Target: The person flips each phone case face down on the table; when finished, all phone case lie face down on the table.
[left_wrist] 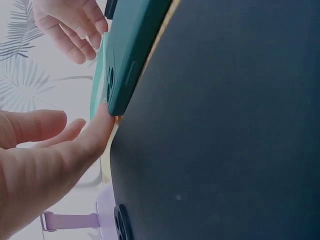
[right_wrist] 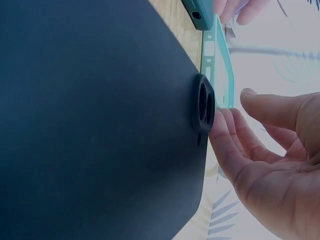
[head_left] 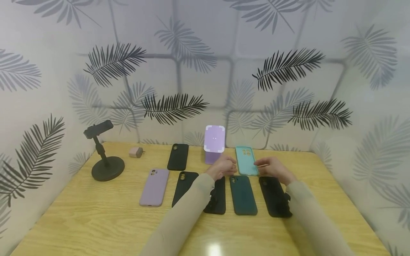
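Observation:
A turquoise phone case [head_left: 246, 161] lies flat at the back of the table, its camera cutouts at the far end. My left hand [head_left: 222, 167] is at its left edge, thumb apart from the fingers. Across from it, my right hand [head_left: 273, 169] has its fingertips at the case's right edge, fingers loosely extended. Whether the fingertips touch the case is hard to tell. Between the forearms lies a dark teal phone case [head_left: 244, 195]. One black phone case [head_left: 220, 199] is partly covered by my left wrist, another black phone case [head_left: 272, 195] by my right.
Left of the hands lie a lilac phone case [head_left: 154, 187] and two more black cases [head_left: 178, 157]. A purple stand [head_left: 213, 156] holds up a lilac panel [head_left: 214, 138] near the wall. Farther left are a pink charger plug [head_left: 135, 152] and a black phone holder [head_left: 108, 169].

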`<state>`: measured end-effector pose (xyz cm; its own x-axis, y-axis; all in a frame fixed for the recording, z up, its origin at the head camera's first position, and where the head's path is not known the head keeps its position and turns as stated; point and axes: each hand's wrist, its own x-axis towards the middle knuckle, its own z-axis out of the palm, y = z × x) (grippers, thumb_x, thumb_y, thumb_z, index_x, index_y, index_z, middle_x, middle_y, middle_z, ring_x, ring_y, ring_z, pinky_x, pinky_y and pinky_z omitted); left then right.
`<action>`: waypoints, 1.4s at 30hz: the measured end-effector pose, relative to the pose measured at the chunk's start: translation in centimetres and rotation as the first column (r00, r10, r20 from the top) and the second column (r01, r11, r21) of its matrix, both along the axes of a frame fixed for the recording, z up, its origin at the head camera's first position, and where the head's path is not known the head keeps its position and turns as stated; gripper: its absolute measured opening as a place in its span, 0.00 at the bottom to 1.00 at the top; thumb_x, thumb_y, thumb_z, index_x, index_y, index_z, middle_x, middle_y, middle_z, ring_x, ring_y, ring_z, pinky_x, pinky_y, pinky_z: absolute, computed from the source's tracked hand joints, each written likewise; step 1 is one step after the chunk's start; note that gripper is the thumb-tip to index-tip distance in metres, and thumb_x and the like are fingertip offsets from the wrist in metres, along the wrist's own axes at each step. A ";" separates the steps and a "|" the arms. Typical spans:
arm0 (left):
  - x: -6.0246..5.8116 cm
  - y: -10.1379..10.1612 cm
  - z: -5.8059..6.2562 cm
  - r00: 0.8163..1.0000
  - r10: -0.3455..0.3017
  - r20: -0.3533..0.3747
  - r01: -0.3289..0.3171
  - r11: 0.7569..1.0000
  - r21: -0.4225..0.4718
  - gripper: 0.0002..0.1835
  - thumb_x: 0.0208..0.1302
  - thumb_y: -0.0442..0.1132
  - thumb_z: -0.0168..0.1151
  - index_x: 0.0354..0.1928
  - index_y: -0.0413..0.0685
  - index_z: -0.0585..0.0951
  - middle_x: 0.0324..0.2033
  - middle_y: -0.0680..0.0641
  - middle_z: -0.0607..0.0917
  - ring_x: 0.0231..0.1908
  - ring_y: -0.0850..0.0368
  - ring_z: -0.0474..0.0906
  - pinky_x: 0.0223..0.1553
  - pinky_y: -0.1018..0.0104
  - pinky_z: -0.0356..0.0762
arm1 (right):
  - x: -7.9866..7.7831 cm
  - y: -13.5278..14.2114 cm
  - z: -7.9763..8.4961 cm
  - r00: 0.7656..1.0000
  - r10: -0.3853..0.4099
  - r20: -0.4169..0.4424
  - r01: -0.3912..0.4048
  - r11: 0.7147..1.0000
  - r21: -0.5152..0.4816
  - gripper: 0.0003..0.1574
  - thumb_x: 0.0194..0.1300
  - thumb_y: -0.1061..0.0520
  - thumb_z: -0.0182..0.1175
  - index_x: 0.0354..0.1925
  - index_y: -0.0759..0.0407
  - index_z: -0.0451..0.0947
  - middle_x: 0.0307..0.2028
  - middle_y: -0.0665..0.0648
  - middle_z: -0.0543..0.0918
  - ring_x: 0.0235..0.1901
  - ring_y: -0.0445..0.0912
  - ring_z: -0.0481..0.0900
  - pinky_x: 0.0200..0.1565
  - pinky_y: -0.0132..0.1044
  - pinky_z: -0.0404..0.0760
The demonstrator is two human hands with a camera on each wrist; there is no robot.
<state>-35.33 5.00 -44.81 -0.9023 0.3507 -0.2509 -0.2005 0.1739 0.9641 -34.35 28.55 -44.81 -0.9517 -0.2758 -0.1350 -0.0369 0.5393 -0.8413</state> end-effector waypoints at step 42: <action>-0.1 2.2 -0.6 0.988 0.075 0.137 -0.110 0.957 0.269 0.15 0.66 0.31 0.62 0.54 0.33 0.81 0.46 0.38 0.86 0.49 0.45 0.84 0.56 0.53 0.80 | -0.6 -2.8 0.0 0.980 -0.007 0.197 0.057 0.967 -0.248 0.39 0.76 0.42 0.49 0.63 0.76 0.68 0.59 0.74 0.76 0.57 0.59 0.79 0.59 0.48 0.79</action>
<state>-35.46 7.25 -45.43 -0.9018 0.3383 -0.2690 -0.3245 -0.1190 0.9384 -34.92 25.72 -44.81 -0.9231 -0.2945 -0.2472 0.1534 0.3076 -0.9391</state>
